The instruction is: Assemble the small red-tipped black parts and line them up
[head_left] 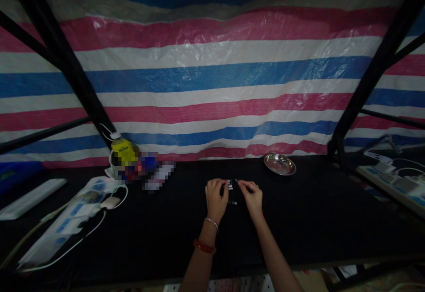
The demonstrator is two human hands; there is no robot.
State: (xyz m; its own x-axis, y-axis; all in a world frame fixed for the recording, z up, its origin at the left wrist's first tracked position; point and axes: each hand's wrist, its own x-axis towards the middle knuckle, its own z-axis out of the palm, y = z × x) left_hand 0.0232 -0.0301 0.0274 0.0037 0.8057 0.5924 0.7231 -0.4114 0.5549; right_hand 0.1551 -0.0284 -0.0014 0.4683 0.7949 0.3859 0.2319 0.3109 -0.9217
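On the black tabletop, my left hand [217, 198] has its thumb and fingers closed at the left ends of a small row of silver-and-black cylinders [230, 185], which look like batteries. To the right, my right hand [253, 198] pinches a small dark piece [236, 180] between thumb and fingertip; it seems to be of the same kind, though too small to be sure. Just below the row, a single dark cylinder [234, 203] lies apart on the table, near my left thumb. The fingertips partly hide what they hold.
A round metal dish [280, 164] sits at the back right. Toward the left are a yellow bottle [123, 150], a white power strip [71, 219] with cables and a long white box [31, 200]. Black frame posts [361, 79] and a striped sheet [212, 79] bound the table.
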